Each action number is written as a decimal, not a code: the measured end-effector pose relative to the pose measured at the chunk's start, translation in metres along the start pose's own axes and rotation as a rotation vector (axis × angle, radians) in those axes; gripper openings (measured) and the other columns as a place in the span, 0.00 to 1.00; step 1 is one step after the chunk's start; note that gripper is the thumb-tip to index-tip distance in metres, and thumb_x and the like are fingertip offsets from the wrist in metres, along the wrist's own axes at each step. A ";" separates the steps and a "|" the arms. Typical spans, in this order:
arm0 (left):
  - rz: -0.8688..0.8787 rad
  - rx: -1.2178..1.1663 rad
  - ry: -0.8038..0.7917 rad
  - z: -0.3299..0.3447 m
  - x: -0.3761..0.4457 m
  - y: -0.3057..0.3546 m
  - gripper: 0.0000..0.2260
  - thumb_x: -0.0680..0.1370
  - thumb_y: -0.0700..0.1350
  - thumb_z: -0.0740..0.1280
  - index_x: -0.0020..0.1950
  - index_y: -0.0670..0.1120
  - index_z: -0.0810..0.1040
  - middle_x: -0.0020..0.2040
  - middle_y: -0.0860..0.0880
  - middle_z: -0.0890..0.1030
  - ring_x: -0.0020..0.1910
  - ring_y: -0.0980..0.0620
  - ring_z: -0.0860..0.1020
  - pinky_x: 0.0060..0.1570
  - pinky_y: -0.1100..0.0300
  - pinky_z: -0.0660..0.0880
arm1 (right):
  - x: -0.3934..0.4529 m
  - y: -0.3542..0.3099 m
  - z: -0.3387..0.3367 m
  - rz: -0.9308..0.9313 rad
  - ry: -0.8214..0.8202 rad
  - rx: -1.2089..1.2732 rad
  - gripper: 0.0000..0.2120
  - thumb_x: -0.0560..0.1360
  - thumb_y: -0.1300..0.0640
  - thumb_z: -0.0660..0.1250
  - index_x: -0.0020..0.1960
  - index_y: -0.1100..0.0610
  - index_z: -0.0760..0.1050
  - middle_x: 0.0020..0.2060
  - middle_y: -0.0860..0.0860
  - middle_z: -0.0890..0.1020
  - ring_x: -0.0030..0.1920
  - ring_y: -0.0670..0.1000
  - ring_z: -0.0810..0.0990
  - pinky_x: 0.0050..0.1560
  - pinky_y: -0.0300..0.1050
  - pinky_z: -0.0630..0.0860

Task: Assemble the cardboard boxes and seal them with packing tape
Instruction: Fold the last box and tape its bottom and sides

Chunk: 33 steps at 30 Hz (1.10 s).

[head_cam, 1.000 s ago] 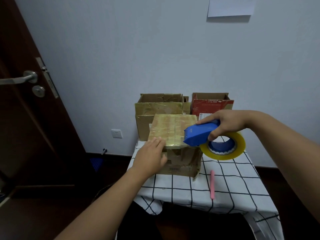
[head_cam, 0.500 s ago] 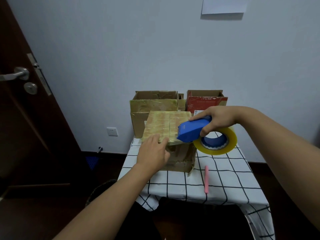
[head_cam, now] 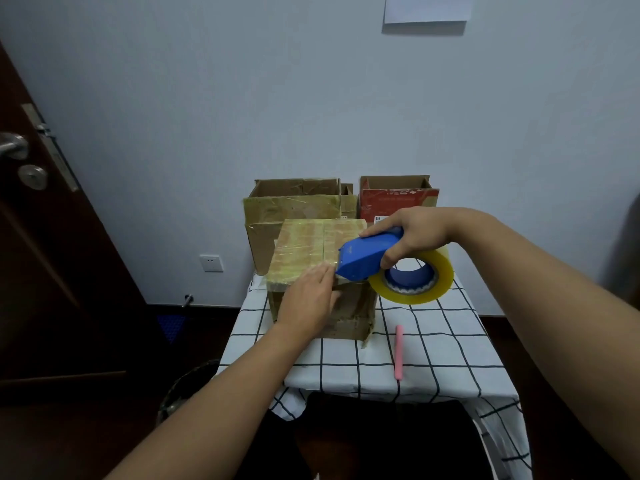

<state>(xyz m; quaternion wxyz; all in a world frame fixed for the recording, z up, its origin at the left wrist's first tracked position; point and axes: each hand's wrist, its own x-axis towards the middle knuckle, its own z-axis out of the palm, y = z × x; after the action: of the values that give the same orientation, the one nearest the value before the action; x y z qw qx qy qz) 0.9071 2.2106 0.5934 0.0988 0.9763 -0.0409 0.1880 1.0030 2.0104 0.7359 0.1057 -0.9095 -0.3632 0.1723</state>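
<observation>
Far left: dark wooden door point(head_cam: 52, 271) with metal lever handle point(head_cam: 12, 145) at frame edge. White wall socket point(head_cam: 211, 263) low on the wall, dark bin point(head_cam: 187, 389) on the floor under the table's left corner.

Small table under a white black-grid cloth point(head_cam: 433, 348), against the wall. At its back left, open brown box point(head_cam: 294, 209), top flaps up, front streaked with old tape. Just in front, touching it — closed cardboard box point(head_cam: 304, 251), top face covered in yellowish tape strips, centre seam running away from the camera toward the wall.

Left hand point(head_cam: 308, 303) laid over the closed box's near top edge and front face, fingers nearly straight and together, pressing flat, pinching nothing; fingertips just beside the dispenser's nose.

Blue tape dispenser point(head_cam: 367, 258) on the box's near right top corner, long axis roughly left-right, nose pointing left and slightly down at the box top, roll end hanging off the box's right side above the cloth. Yellowish clear tape roll point(head_cam: 412, 285) on its blue hub, open face turned toward the camera.

Right hand point(head_cam: 415, 233) wrapped round the dispenser handle — index stretched along the top, thumb curled under the body.

Behind it, open red-printed box point(head_cam: 398, 199) at back right. Pink stick-like object point(head_cam: 399, 351) on the cloth, long axis near-far, well apart from the box. White paper sheet point(head_cam: 427, 8) on the wall above.
</observation>
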 end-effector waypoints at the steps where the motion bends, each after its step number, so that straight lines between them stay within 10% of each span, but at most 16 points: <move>1: 0.008 0.007 0.006 0.001 -0.001 -0.002 0.21 0.82 0.48 0.62 0.75 0.47 0.64 0.71 0.48 0.71 0.70 0.49 0.69 0.65 0.56 0.69 | 0.000 0.002 0.000 -0.004 0.003 0.004 0.29 0.73 0.46 0.73 0.71 0.37 0.68 0.63 0.43 0.72 0.59 0.49 0.73 0.57 0.42 0.65; 5: 0.048 0.018 0.036 0.002 0.002 -0.009 0.16 0.83 0.46 0.58 0.71 0.48 0.69 0.67 0.48 0.76 0.64 0.48 0.73 0.54 0.54 0.73 | 0.000 0.015 0.001 -0.011 0.029 0.045 0.30 0.72 0.44 0.73 0.71 0.36 0.68 0.62 0.43 0.74 0.58 0.48 0.74 0.58 0.43 0.67; 9: 0.037 0.069 -0.003 0.004 0.001 -0.020 0.19 0.85 0.48 0.56 0.75 0.46 0.66 0.74 0.46 0.70 0.73 0.47 0.68 0.67 0.52 0.68 | -0.012 0.043 0.009 0.012 0.036 0.108 0.28 0.71 0.45 0.75 0.68 0.33 0.69 0.59 0.39 0.75 0.55 0.45 0.76 0.59 0.42 0.68; 14: 0.099 0.112 0.050 0.010 -0.001 -0.018 0.18 0.76 0.42 0.72 0.66 0.42 0.78 0.62 0.41 0.80 0.57 0.41 0.81 0.53 0.49 0.78 | -0.032 0.067 0.016 0.038 0.090 0.136 0.28 0.72 0.47 0.74 0.67 0.32 0.67 0.55 0.37 0.73 0.52 0.43 0.76 0.55 0.39 0.68; 20: 0.109 0.194 -0.035 0.009 -0.001 -0.007 0.23 0.82 0.48 0.60 0.77 0.57 0.62 0.73 0.39 0.69 0.69 0.40 0.71 0.63 0.48 0.71 | -0.035 0.081 0.030 0.037 0.107 0.190 0.30 0.72 0.48 0.75 0.68 0.30 0.67 0.61 0.42 0.73 0.55 0.45 0.75 0.57 0.41 0.70; 33: 0.201 0.160 -0.005 0.012 0.009 0.032 0.28 0.82 0.51 0.59 0.80 0.46 0.53 0.80 0.47 0.56 0.78 0.50 0.54 0.75 0.57 0.49 | -0.025 0.094 0.053 0.037 0.075 0.225 0.31 0.72 0.48 0.74 0.68 0.30 0.64 0.61 0.44 0.73 0.56 0.47 0.75 0.60 0.44 0.72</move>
<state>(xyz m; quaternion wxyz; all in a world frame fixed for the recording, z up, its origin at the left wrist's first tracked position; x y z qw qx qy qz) 0.9160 2.1769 0.5919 0.0011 0.9726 -0.1235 0.1970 1.0239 1.9300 0.6633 0.2176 -0.9042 -0.3205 0.1799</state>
